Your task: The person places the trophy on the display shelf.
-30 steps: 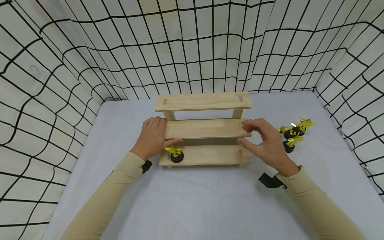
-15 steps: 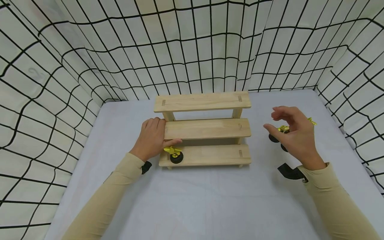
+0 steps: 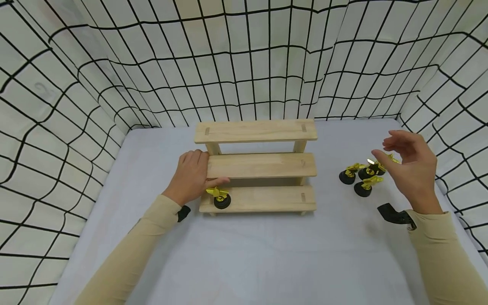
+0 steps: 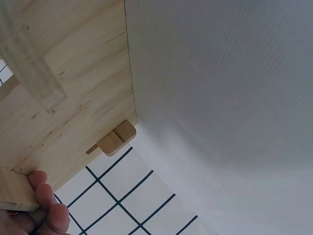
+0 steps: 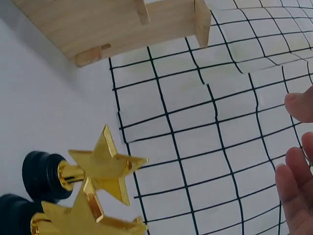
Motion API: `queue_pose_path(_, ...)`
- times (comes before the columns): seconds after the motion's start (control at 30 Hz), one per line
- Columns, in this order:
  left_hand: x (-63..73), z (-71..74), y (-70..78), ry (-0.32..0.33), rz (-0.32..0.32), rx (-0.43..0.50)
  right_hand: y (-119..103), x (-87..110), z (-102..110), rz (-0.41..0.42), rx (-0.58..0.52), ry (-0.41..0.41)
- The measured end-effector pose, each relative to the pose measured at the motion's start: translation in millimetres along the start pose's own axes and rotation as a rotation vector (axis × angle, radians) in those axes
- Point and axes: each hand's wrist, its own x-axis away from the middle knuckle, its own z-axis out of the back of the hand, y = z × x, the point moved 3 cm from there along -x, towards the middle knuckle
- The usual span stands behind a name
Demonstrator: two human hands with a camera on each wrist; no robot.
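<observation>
Wooden shelf (image 3: pixel 258 165), three steps, sits toward the far edge of the tabletop (image 3: pixel 267 254), long axis left-right, about parallel to that edge; steps climb away from the person. Left hand (image 3: pixel 190 176) grips the left end of the middle step (image 3: pixel 263 166), thumb along its front, fingertips round the board in the left wrist view. One trophy (image 3: pixel 222 200) stands on the left end of the bottom step (image 3: pixel 270 198), black base down, gold star up. Other trophies (image 3: pixel 362 189) bunch close together between the shelf and the tabletop's right edge, long axes vertical, bases down, star tips pointing several ways. Right hand (image 3: pixel 415 169) is just beside them on the right-edge side, wide: thumb and curved fingers well apart, holding nothing. Tabletop wears a pale cloth, fine weave in the left wrist view. Black grid netting (image 3: pixel 230 53) over whitish walls lines the left, far and right sides.
</observation>
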Motion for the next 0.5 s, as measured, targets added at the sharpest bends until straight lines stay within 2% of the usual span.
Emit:
queue_pose_path(0.27,-1.2,0.0,-0.5,0.001,-0.002,-0.007,18,-2.1,23,-0.091,0.092,0.051)
queue_pose_path(0.5,-0.9,-1.0,-0.4,-0.004,0.002,0.007,30,-0.5,37,-0.158,0.208,0.036)
